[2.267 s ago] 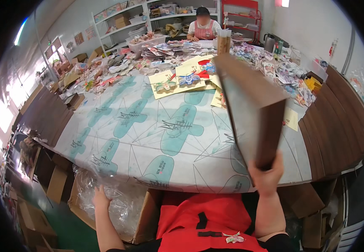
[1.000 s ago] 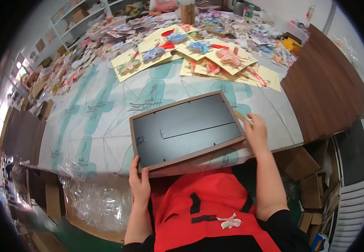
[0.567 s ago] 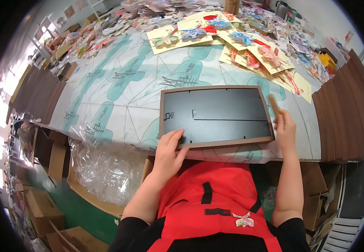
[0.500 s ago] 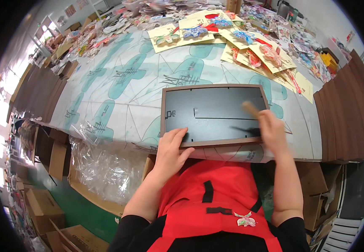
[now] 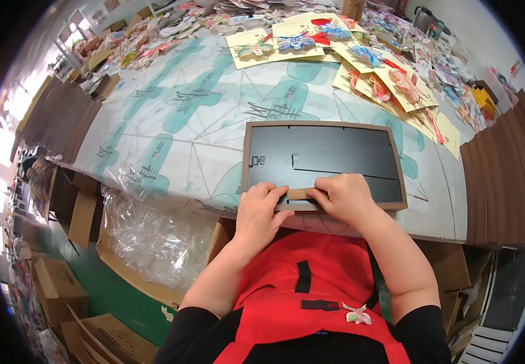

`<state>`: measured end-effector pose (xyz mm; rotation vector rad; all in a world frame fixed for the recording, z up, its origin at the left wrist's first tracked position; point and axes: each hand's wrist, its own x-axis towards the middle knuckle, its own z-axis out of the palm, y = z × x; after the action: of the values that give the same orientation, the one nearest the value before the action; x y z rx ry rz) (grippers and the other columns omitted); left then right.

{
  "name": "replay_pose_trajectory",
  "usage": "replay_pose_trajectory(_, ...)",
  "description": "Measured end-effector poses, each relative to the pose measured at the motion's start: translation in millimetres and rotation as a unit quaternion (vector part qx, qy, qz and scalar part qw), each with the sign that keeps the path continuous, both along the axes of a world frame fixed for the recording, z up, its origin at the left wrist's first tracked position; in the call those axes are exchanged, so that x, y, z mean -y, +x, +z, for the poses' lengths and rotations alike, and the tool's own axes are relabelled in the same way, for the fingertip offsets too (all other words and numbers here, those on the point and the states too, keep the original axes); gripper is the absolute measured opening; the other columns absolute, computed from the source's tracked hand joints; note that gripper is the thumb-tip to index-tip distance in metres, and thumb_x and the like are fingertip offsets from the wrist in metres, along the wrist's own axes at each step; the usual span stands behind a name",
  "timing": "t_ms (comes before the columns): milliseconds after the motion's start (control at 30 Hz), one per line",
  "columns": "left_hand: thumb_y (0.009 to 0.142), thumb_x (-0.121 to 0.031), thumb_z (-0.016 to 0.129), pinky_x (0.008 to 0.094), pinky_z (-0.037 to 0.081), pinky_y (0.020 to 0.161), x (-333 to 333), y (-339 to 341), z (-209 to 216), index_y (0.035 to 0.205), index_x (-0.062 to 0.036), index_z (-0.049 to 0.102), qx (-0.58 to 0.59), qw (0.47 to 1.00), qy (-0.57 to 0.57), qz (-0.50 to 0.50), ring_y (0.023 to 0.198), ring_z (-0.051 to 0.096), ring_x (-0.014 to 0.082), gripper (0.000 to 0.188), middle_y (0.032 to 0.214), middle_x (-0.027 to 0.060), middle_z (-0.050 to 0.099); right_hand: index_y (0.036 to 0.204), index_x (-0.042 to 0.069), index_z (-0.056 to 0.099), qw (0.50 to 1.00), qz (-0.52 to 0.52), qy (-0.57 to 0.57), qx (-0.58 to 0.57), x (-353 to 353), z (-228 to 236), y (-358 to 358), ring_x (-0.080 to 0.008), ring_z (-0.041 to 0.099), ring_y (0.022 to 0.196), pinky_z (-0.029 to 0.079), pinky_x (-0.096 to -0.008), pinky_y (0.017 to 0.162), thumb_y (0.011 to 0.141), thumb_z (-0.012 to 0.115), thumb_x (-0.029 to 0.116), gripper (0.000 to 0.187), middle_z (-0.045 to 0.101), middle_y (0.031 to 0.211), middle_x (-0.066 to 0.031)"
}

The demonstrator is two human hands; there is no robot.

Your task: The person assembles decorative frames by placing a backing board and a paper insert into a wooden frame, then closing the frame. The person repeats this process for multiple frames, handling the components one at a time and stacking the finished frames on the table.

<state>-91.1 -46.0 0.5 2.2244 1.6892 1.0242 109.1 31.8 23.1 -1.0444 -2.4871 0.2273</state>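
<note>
Near the middle of the front edge of the worktop (image 5: 171,151), the picture frame (image 5: 329,165) lies with its black backing board (image 5: 341,145) uppermost, which seems to leave the backing's edge within easy reach. The left hand (image 5: 257,209) sets its fingers over the near-left rim with the thumb spread, probably to steady it, while the right hand (image 5: 347,197) pinches a wooden strip (image 5: 299,194) low along the near rim, apparently for controlled pressure; whether the left fingertips also grip the strip, I cannot tell.
</note>
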Motion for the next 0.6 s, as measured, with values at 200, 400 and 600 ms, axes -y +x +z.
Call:
replay_pose_trajectory(200,0.067,-0.018,0.075,0.0369,0.038,0.073,-1.3,3.2,-1.7,0.101,-0.0077,0.061,0.002,1.0,0.008,0.009,0.087,0.053,0.0264,0.038,0.094,0.0064,0.056,0.066,0.011,0.063,0.996,0.038,-0.061,0.057,-12.3,9.6,-1.1,-0.0309,0.058,0.054,0.045,-0.043,0.05,0.081,0.063,0.032,0.026,0.058,0.056,-0.01)
replay_pose_trajectory(400,0.068,-0.016,0.074,0.0364,0.038,0.071,0.8,7.2,-2.0,0.087,-0.0068,0.061,0.009,1.0,0.006,0.025,0.081,0.054,0.0259,0.025,0.083,0.0052,0.058,0.069,0.013,0.055,0.99,0.076,0.118,-0.001,3.6,-13.1,12.3,-0.0243,0.055,0.053,0.044,-0.0379,0.049,0.079,0.065,0.03,0.022,0.053,0.058,-0.0026)
replay_pose_trajectory(600,0.065,-0.009,0.075,0.0351,0.039,0.07,-2.7,3.4,0.4,0.079,-0.0065,0.061,0.028,0.999,0.03,-0.009,0.076,0.054,0.0261,0.019,0.076,0.0054,0.059,0.071,0.013,0.054,0.979,0.023,0.187,-0.078,26.7,-5.7,29.0,-0.0237,0.054,0.056,0.043,-0.0338,0.05,0.078,0.065,0.019,0.014,0.05,0.06,-0.0024)
